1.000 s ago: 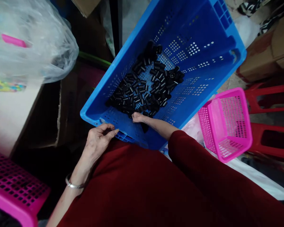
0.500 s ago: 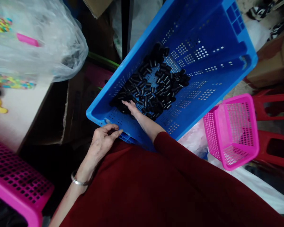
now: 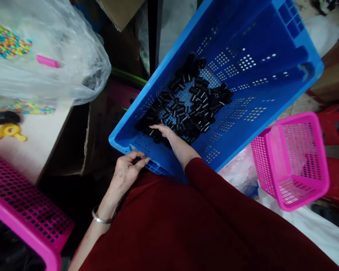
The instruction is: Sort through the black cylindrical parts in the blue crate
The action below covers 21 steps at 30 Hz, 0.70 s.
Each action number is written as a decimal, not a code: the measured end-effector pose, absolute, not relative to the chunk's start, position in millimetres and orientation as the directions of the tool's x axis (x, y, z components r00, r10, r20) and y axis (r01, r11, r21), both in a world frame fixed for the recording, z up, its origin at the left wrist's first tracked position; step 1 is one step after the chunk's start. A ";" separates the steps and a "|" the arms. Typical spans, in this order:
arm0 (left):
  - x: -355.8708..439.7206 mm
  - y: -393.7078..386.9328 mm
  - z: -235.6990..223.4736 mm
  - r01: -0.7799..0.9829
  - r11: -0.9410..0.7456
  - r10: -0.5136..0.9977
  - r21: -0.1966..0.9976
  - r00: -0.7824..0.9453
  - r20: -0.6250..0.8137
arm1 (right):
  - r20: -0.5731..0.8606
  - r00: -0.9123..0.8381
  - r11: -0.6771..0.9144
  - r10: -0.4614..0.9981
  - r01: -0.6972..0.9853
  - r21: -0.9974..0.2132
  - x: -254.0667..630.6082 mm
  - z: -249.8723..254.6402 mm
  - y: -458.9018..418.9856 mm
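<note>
A blue perforated plastic crate [image 3: 231, 128] stands tilted in front of me, with many small black cylindrical pieces [image 3: 183, 116] spread over its floor. My right hand [image 3: 164, 130] reaches down inside, at the near left end of the pile. Its visible fingers are stretched out over the black pieces, and the lower fingers are partly hidden. At the crate's near rim is my left hand [image 3: 129, 168], a bracelet on its wrist. Thumb and fingertips are pinched together beside the rim; what they hold, if anything, I cannot make out.
To the right stands a pink basket [image 3: 277, 188] near red stools [image 3: 337, 177]. Another pink basket [image 3: 52, 233] is at lower left. On the left table [image 3: 51, 128] lie a clear plastic bag [image 3: 81, 49] with colourful beads and yellow ring-shaped pieces [image 3: 9, 130].
The whole view has shifted, so things appear further right and slightly lower. My right hand stays among the black pieces, fingers still stretched. My left hand keeps its pinch at the rim.
</note>
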<state>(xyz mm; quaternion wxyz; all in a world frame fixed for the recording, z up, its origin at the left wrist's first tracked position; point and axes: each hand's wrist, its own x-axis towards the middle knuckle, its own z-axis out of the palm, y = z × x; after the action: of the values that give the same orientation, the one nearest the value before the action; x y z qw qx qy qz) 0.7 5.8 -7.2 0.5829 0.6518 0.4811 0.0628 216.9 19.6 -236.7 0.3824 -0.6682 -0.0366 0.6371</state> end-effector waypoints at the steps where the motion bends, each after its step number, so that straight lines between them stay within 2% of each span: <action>1: 1.4 6.0 -6.5 0.554 0.149 0.703 0.819 0.523 -0.482 | -0.826 0.156 -0.700 0.542 -0.461 -0.546 218.1 -236.1 17.2; 4: 3.2 6.2 -5.4 0.547 0.180 0.708 0.817 0.505 -0.494 | -0.817 0.046 -0.683 0.575 -0.523 -0.510 221.0 -230.8 9.2; 7: 3.7 6.4 -5.2 0.532 0.226 0.717 0.816 0.476 -0.509 | -0.744 -0.025 -0.602 0.668 -0.606 -0.520 217.2 -221.2 0.5; 13: 11.8 16.9 -5.5 0.479 0.282 0.721 0.831 0.466 -0.513 | -0.645 -0.013 -0.436 0.764 -0.747 -0.502 208.1 -204.1 -15.5; 17: 32.4 31.3 -16.4 0.456 0.306 0.733 0.835 0.447 -0.513 | -0.614 0.016 -0.377 0.789 -0.777 -0.504 215.7 -188.7 -18.7; 21: 59.6 41.7 -35.0 0.469 0.274 0.746 0.839 0.446 -0.494 | -0.551 -0.027 -0.384 0.834 -0.745 -0.546 221.9 -168.9 -19.9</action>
<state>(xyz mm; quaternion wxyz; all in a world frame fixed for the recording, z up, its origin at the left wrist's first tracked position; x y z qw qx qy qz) 59.6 41.7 -35.0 0.6109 0.5915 0.5139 0.1134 221.9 -19.9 -168.9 0.5523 -0.4261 -0.0525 0.7146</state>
